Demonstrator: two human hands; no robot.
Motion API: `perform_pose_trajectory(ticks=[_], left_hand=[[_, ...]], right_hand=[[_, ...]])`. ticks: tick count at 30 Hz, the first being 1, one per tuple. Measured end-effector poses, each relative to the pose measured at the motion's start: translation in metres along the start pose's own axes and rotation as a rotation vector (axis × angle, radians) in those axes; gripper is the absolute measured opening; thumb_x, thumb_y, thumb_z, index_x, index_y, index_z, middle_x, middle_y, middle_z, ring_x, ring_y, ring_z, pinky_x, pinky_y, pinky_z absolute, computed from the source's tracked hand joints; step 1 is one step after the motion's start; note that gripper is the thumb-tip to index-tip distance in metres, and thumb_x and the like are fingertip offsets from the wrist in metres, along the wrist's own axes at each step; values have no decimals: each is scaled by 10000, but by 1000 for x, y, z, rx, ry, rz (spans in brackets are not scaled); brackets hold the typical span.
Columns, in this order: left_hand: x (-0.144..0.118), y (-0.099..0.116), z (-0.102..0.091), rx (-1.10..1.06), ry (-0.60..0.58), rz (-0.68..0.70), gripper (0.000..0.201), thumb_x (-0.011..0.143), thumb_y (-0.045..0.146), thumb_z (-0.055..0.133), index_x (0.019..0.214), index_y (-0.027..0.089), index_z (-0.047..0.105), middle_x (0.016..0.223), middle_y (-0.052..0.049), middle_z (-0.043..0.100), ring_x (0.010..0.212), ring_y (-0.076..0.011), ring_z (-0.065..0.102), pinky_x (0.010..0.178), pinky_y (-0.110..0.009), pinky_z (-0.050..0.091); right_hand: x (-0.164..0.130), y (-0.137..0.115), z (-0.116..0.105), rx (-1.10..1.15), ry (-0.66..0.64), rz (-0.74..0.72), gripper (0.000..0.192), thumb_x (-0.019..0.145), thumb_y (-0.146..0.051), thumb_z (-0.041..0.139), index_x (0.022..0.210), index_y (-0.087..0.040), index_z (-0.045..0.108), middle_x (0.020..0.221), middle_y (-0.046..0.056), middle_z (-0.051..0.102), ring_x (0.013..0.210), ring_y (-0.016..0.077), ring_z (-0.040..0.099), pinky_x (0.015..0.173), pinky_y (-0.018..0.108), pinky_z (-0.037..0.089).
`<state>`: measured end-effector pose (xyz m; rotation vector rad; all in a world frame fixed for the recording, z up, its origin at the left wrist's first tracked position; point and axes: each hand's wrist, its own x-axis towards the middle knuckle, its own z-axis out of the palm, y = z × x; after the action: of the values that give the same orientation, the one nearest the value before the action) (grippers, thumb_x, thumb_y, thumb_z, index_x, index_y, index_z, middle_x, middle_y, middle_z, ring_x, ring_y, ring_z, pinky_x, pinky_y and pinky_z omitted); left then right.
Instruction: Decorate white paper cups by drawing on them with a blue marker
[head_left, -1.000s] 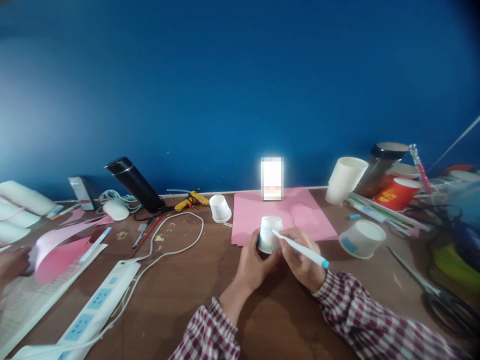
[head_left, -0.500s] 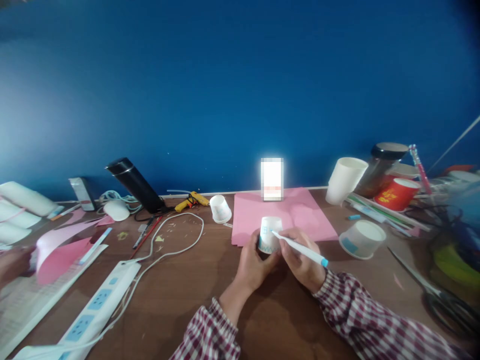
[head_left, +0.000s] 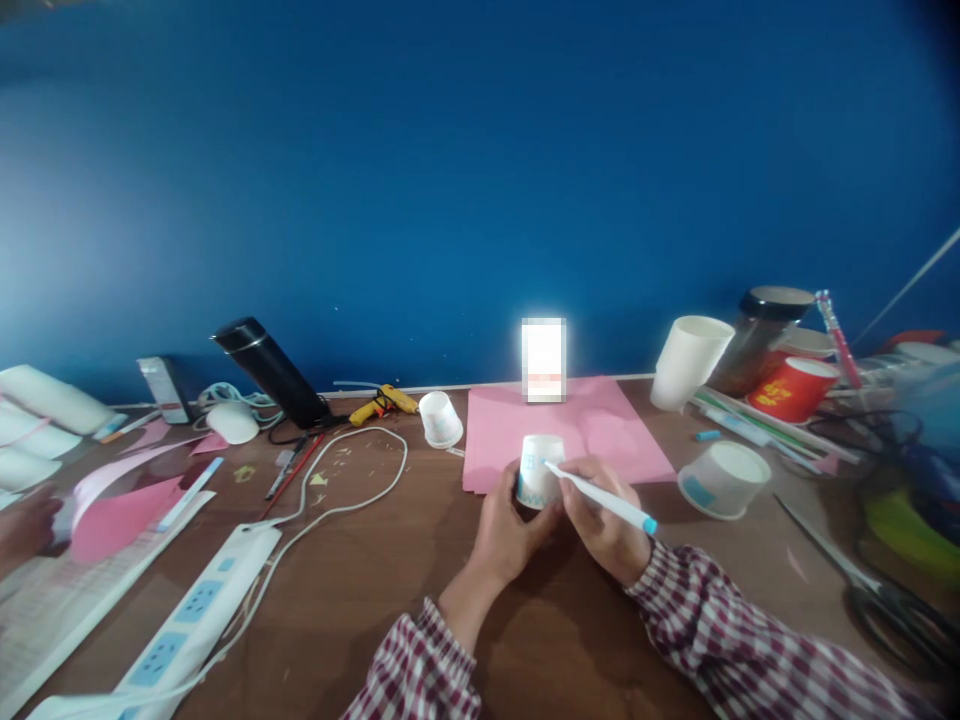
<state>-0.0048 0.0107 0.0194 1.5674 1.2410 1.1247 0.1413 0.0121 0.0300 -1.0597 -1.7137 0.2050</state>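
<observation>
Mostly hidden: the lower wall of the small paper cup [head_left: 541, 468] sits behind the left hand [head_left: 512, 530], so how far the fingers wrap round it cannot be told; the blue marks on its side are too small to read.
Blurred patch: a bright pixelated rectangle [head_left: 544, 359] stands at the far edge of the pink sheet [head_left: 510, 430]; nothing on it can be made out.
Cut off: a co-worker's hand [head_left: 22, 525] enters at the left border beside pink paper cut-outs [head_left: 120, 510]; scissors [head_left: 885, 595] at the right are smeared.
Left hand: palm curled around the upturned cup from the near side, holding it down on the wooden table [head_left: 360, 590].
Right hand: the right hand [head_left: 604, 525] pinches a white pen [head_left: 600, 497] with a blue end, its tip touching the cup's wall.
Sleeves: red and white checked cloth on both forearms.
Cup place: at the near edge of the pink sheet, middle of the table.
Shapes nearby: another small cup [head_left: 441, 418] lies tilted left of the sheet; a wide low paper bowl [head_left: 724, 478] stands to the right; a white power strip [head_left: 187, 625] runs along the left.
</observation>
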Motion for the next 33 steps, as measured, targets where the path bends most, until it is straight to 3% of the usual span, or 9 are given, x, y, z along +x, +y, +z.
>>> perform_pose_trajectory(ticks=[33], left_hand=[[2,3,-4,-22,26,-17,474,742,330,669,1161,155,536,979,-55,671,858,-194,609,773,-295,480]], right_hand=[[-1,3,-2,42,11,40,81,876,-244,504,902,-191,558,782,36,621,687,168,618,642,285,518]])
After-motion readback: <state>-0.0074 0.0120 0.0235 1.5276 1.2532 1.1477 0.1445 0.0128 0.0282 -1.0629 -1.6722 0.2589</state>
